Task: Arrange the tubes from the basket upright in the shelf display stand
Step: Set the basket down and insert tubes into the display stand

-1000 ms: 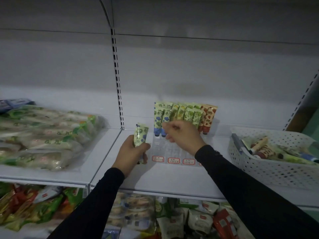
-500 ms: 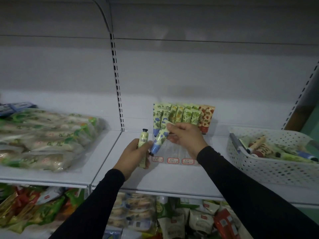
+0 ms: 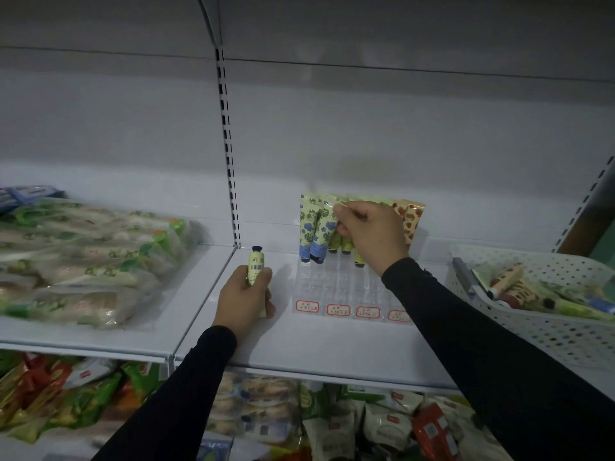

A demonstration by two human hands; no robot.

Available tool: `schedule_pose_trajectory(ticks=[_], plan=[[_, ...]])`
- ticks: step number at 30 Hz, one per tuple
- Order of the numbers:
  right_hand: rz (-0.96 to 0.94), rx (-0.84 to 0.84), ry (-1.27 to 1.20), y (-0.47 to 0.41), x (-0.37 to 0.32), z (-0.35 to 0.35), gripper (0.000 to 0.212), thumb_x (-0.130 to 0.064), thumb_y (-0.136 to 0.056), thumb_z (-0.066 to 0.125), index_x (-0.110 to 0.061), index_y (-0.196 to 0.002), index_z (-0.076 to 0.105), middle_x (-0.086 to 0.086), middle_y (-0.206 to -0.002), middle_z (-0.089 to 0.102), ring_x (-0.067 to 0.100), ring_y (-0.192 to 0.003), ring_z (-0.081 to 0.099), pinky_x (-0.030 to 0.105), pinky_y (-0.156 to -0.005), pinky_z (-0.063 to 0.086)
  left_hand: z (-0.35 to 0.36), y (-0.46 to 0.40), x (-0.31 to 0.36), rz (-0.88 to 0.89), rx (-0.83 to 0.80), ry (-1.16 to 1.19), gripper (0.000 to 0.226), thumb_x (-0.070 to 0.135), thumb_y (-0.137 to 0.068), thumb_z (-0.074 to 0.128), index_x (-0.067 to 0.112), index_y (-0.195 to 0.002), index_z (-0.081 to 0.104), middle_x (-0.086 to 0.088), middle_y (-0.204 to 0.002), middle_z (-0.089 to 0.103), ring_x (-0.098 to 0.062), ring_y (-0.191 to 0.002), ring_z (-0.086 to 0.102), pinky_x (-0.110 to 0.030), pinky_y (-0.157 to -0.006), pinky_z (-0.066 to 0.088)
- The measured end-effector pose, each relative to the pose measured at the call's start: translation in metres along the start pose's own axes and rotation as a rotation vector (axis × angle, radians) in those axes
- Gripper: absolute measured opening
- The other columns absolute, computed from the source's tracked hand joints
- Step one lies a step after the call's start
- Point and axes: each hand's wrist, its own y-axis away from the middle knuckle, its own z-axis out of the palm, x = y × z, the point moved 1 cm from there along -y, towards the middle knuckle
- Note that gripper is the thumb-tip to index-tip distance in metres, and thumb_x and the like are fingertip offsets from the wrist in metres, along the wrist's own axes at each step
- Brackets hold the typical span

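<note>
Reaching out from two black sleeves, the hands work over a white shelf. Nearest, the left hand (image 3: 244, 299) grips a yellow-green tube (image 3: 255, 269) cap-up, just left of the stand (image 3: 349, 294), a clear tray with red-bordered price tags along its front edge. Its front rows look bare. Farther back, the right hand (image 3: 369, 231) pinches the crimped top of a blue-flowered tube (image 3: 324, 231) that stands cap-down in the back row, beside other green tubes and an orange-patterned tube (image 3: 411, 219) at the right end. To the right, a white perforated basket (image 3: 532, 321) holds more tubes lying loose. At the left edge lie bagged goods (image 3: 83, 257). Judging by this, the step in hand is seating the blue tube in its slot; the next move likely calls for letting go of it, then turning the left hand's tube cap-down and setting it in a free slot.
</note>
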Motion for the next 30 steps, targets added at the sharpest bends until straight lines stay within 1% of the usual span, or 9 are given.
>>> schedule_pose_trajectory(ticks=[5,8,11,14,20,24,26,29,30], plan=[[0.010,-0.011,-0.003,0.005,0.003,0.010,0.023,-0.027,-0.091,0.068,-0.006,-0.087,0.075,0.009,-0.076,0.074,0.021,-0.071,0.071,0.041,-0.078,0.059,0.000,0.001,-0.003,0.001,0.000,0.008,0.023,0.028,-0.094,0.059,0.008,-0.085,0.053,-0.008,-0.066,0.060,-0.026,-0.051,0.058,-0.038,-0.055,0.053],[0.022,-0.004,-0.018,0.009,0.005,0.016,0.021,-0.026,-0.089,0.070,-0.006,-0.086,0.074,0.007,-0.075,0.074,0.019,-0.069,0.071,0.040,-0.076,0.059,0.000,0.001,-0.004,0.003,-0.005,0.001,0.025,0.029,-0.094,0.059,0.007,-0.085,0.053,-0.006,-0.064,0.060,-0.025,-0.051,0.058,-0.039,-0.056,0.052],[0.036,-0.003,-0.030,0.008,0.005,0.020,0.018,-0.026,-0.087,0.073,-0.008,-0.091,0.075,0.006,-0.077,0.074,0.021,-0.072,0.072,0.041,-0.077,0.059,0.000,0.001,-0.004,0.004,-0.009,-0.006,0.027,0.030,-0.094,0.058,0.004,-0.088,0.054,-0.005,-0.064,0.061,-0.024,-0.051,0.059,-0.038,-0.056,0.052],[0.038,-0.015,-0.015,0.005,0.006,0.024,0.019,-0.026,-0.084,0.076,-0.008,-0.092,0.075,0.004,-0.079,0.074,0.021,-0.075,0.072,0.041,-0.078,0.059,0.000,0.002,-0.003,0.016,-0.007,-0.021,0.025,0.029,-0.095,0.058,0.006,-0.086,0.053,-0.005,-0.064,0.061,-0.023,-0.051,0.059,-0.037,-0.055,0.050],[0.003,0.009,0.063,0.004,0.004,0.030,0.019,-0.029,-0.083,0.076,-0.011,-0.091,0.076,-0.001,-0.079,0.073,0.011,-0.073,0.069,0.026,-0.073,0.057,0.000,0.002,-0.002,0.014,-0.009,-0.018,0.025,0.029,-0.095,0.058,0.008,-0.084,0.052,-0.007,-0.065,0.060,-0.024,-0.051,0.058,-0.038,-0.055,0.051],[-0.037,-0.009,0.123,0.006,0.004,0.030,0.017,-0.027,-0.089,0.069,-0.012,-0.088,0.077,-0.008,-0.071,0.069,-0.003,-0.063,0.060,0.009,-0.062,0.045,0.000,0.002,-0.003,0.018,-0.012,-0.024,0.026,0.030,-0.094,0.058,0.007,-0.084,0.052,-0.005,-0.063,0.060,-0.025,-0.051,0.059,-0.041,-0.057,0.052],[-0.053,-0.019,0.143,0.006,0.003,0.029,0.020,-0.026,-0.091,0.066,-0.012,-0.081,0.077,-0.008,-0.065,0.067,0.001,-0.058,0.058,0.013,-0.060,0.044,0.000,0.002,-0.003,0.018,-0.014,-0.029,0.026,0.031,-0.094,0.058,0.007,-0.085,0.053,-0.005,-0.064,0.060,-0.024,-0.051,0.059,-0.041,-0.058,0.053],[-0.044,-0.019,0.137,0.007,0.003,0.028,0.022,-0.026,-0.091,0.066,-0.010,-0.080,0.077,-0.002,-0.065,0.069,0.014,-0.061,0.064,0.026,-0.063,0.052,0.000,0.003,-0.001,0.017,-0.011,-0.035,0.026,0.030,-0.095,0.058,0.006,-0.087,0.054,-0.008,-0.067,0.060,-0.023,-0.051,0.059,-0.041,-0.057,0.052],[-0.036,-0.016,0.128,0.006,0.002,0.028,0.021,-0.027,-0.090,0.068,-0.010,-0.082,0.078,-0.001,-0.067,0.071,0.015,-0.063,0.065,0.027,-0.066,0.055,0.001,0.004,-0.001,0.016,-0.010,-0.039,0.025,0.029,-0.095,0.058,0.006,-0.087,0.054,-0.008,-0.067,0.060,-0.023,-0.051,0.059,-0.040,-0.057,0.052]])
